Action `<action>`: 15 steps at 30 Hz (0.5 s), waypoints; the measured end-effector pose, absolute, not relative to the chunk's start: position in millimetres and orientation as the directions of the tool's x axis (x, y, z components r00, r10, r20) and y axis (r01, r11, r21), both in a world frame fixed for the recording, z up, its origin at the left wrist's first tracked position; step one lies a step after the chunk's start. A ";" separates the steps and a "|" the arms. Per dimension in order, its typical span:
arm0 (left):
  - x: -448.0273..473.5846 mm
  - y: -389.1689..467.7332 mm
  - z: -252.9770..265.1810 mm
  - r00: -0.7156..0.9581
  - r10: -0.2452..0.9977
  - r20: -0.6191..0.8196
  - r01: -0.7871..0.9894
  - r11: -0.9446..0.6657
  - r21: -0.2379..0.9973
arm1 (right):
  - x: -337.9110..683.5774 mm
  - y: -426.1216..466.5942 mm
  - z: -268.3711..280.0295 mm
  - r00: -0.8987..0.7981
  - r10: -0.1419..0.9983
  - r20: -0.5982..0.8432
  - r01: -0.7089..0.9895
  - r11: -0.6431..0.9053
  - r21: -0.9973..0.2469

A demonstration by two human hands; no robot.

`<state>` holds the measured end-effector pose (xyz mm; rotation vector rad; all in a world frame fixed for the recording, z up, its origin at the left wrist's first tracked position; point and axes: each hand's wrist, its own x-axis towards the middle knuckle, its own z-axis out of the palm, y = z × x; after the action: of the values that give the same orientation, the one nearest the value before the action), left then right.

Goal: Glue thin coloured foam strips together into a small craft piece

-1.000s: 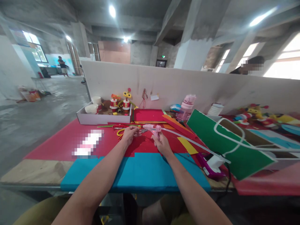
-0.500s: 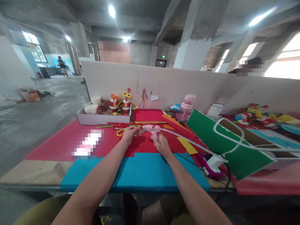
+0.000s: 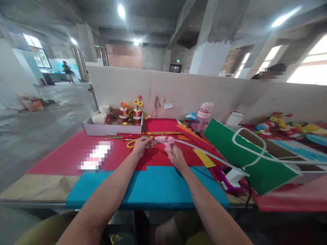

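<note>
My right hand (image 3: 174,154) is wrapped round the handle of a pink hot glue gun (image 3: 165,139), with a long clear glue stick (image 3: 199,149) trailing from its back. The gun's nozzle points left, towards my left hand (image 3: 143,145). The fingers of that hand are pinched together close to the nozzle; whatever they hold is too small to name. Beside my left hand lie yellow-handled scissors (image 3: 130,144), partly hidden by it. Red sheet (image 3: 158,158) covers the table under both hands, and a blue sheet (image 3: 153,187) lies along the front edge.
A white box (image 3: 112,129) with cups and robot figures (image 3: 137,114) stands at the back left. At right are a green board (image 3: 245,160), a purple power strip (image 3: 230,183) with a white plug, and a looping white cable (image 3: 236,136). A partition (image 3: 178,92) closes the back.
</note>
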<state>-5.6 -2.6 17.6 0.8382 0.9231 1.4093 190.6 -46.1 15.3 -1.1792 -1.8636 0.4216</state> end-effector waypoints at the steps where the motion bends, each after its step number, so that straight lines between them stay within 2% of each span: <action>1: -5.6 -2.6 17.7 -0.047 0.998 -0.032 -0.427 0.009 0.904 | 190.4 -46.0 15.5 -0.173 0.858 0.483 0.560 0.489 -0.669; 15: -5.9 -1.7 16.7 -0.052 0.998 -0.020 -0.407 -0.003 0.913 | 190.8 -43.2 12.5 -0.181 0.829 0.529 0.562 0.529 -0.636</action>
<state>-5.9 -1.7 16.7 0.8616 0.9359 1.4119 190.8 -43.2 12.5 -1.1445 -1.8686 0.3740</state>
